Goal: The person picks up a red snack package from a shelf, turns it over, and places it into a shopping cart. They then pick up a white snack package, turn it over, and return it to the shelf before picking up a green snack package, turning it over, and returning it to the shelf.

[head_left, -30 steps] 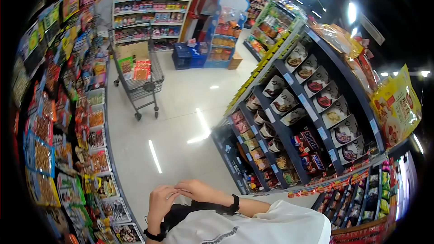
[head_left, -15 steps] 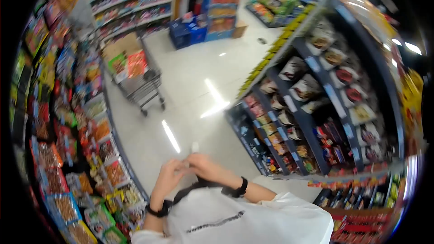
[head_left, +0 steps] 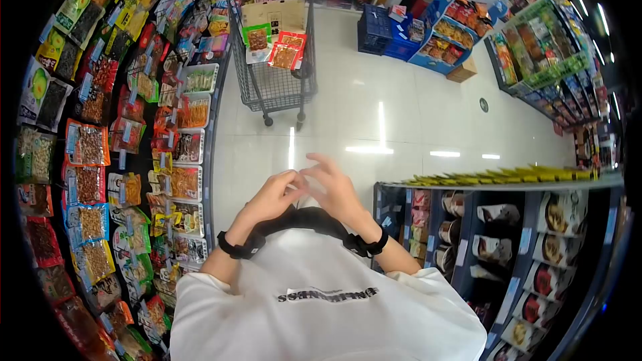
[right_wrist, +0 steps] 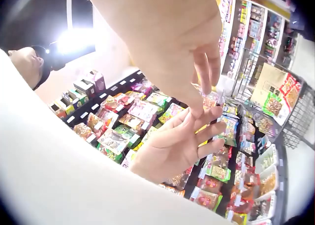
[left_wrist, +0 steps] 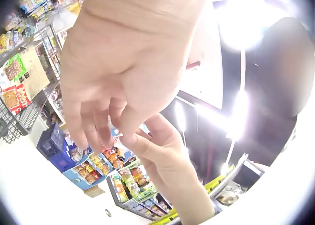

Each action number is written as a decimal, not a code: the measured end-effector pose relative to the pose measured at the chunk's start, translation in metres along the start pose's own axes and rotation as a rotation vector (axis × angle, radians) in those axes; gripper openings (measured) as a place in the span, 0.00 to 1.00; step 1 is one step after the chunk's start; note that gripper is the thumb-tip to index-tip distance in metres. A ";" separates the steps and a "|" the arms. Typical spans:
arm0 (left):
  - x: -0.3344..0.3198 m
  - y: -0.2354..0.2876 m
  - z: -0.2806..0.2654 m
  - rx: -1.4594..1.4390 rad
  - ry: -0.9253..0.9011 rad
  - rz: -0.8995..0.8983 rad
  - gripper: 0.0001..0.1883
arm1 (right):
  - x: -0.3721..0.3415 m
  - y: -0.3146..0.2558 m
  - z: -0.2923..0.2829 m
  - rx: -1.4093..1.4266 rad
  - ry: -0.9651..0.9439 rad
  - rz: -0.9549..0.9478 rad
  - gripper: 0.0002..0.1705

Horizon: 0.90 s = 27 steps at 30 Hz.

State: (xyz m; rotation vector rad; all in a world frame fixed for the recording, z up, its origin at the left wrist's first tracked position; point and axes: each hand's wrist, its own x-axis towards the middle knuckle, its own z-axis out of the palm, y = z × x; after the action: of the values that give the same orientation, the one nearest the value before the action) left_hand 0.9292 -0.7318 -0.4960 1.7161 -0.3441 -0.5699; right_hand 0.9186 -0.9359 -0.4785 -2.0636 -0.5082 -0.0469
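In front of the white shirt point(head_left: 301, 281), the left hand point(head_left: 271, 197) and right hand point(head_left: 334, 190) meet at the fingertips. Both are bare, with loosely bent fingers and nothing held between them. The left wrist view shows the left palm point(left_wrist: 123, 72) close up, its fingers reaching toward the right thumb. In the right wrist view, the left hand's fingers point(right_wrist: 209, 131) spread below the right hand point(right_wrist: 177, 62). Ahead stands a wire shopping cart point(head_left: 274, 90) carrying a cardboard box point(head_left: 287, 13), a green snack bag point(head_left: 257, 39) and red snack bags point(head_left: 286, 55).
Shelves of packaged snacks point(head_left: 90, 180) line the left side. A dark shelf unit point(head_left: 468, 254) with pouches and yellow tags along its top stands at the right. Beyond the pale floor point(head_left: 348, 113) are blue crates point(head_left: 391, 32) and a blue display stand point(head_left: 445, 30).
The head view has turned, bringing the cart nearer the middle and the right shelf to the lower right. The hands, earlier closer together, have loosened, with the right fingers more extended.
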 end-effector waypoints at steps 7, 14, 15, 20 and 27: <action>0.089 0.004 -0.050 -0.088 0.140 0.176 0.07 | 0.105 0.036 -0.012 0.046 0.178 0.038 0.21; 0.170 0.015 -0.124 -0.170 0.073 0.232 0.06 | 0.209 0.051 -0.016 0.052 0.283 0.069 0.18; 0.182 0.015 -0.135 -0.167 0.081 0.247 0.06 | 0.223 0.056 -0.016 0.029 0.290 0.056 0.18; 0.213 0.024 -0.177 -0.240 0.018 0.269 0.05 | 0.274 0.057 -0.013 0.032 0.338 0.060 0.17; 0.241 0.034 -0.204 -0.258 0.067 0.326 0.05 | 0.315 0.060 -0.014 0.078 0.347 0.120 0.17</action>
State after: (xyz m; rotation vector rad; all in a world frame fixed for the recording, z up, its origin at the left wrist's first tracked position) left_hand 1.2438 -0.6961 -0.4779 1.3904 -0.4703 -0.3017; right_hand 1.2309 -0.8685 -0.4462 -1.9516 -0.1686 -0.3039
